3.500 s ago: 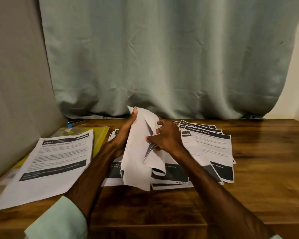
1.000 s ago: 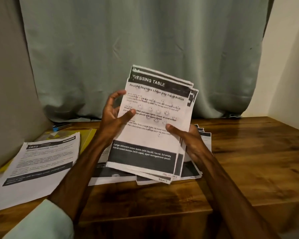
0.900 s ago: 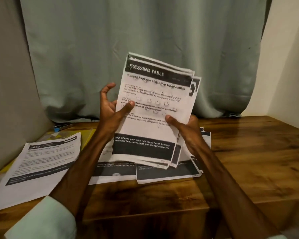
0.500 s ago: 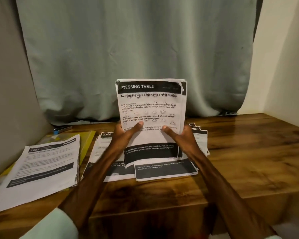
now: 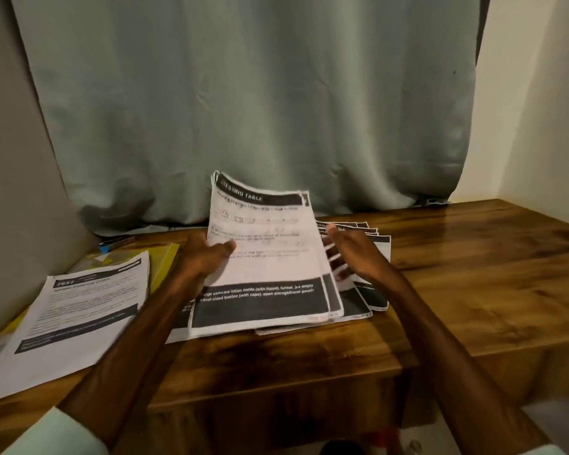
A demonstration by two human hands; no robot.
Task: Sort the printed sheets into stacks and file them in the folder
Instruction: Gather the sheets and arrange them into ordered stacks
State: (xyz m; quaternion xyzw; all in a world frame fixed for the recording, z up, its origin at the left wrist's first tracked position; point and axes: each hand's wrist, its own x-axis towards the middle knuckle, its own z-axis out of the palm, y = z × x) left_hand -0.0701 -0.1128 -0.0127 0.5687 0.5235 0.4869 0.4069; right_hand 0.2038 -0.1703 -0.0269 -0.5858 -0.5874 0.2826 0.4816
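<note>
Our left hand (image 5: 207,257) pinches the white bundle of printed sheets w/ black header & footer bands (image 5: 266,257) at its left edge: thumb on the front, the other fingers hidden behind the paper. The bundle tilts back toward the grey-green curtain (image 5: 243,93). Its lower edge is on or just above the loose sheets on the brown wooden desk (image 5: 473,290); can't tell which. Our right hand (image 5: 355,254) is off the paper, just beside the bundle's right edge, fingers spread & straight, blurred.

Progress, as we judge it: approx. midway thru the sorting. One white stack of sheets headed "2652" (image 5: 83,307) lies flat at the left, apart from the rest, so that group looks done. The bundle's edges are nearly flush, so a 2nd group seems gathered.

Left to do: a fan of same-style black-banded sheets (image 5: 375,298) lies under & right of the bundle, not gathered yet, and more sheets poke out at its lower left. The yellow plastic folder (image 5: 165,267) lies partly under the 2652 stack. We see nothing filed in it, tho most of it is covered. So filing hasn't begun, as far as we can see.
</note>
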